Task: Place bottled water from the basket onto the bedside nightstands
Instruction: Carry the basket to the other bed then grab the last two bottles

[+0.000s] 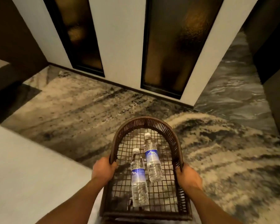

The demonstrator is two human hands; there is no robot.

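Head view: A person carries a dark brown wicker basket point(146, 122) over a swirling beige-and-charcoal carpet point(68, 110), with both bare forearms reaching in from the bottom edge. The left hand point(103, 169) grips the basket's left rim with its fingers curled around the woven edge. The right hand point(188, 177) grips the right rim in the same way. The basket has a rounded far end, a square near end and an open grid floor through which the carpet shows.

Two clear plastic water bottles lie on their sides on that grid. The nearer bottle point(138, 178) lies left of centre and the farther bottle point(152, 159) lies just to its right. They are side by side, and whether they touch cannot be told. Each has a white cap and a blue wrap-around label. The farther bottle's label shows a white mountain emblem, but the lettering on both is too small to read.

Both long axes run near to far along the basket's length, tilted slightly leftward. Both caps point away from the person toward the curved far rim.

Ahead stands a white wall point(120, 46) set with tall dark glass panels point(173, 54). A pale grey flat corner point(31, 175) fills the lower left.
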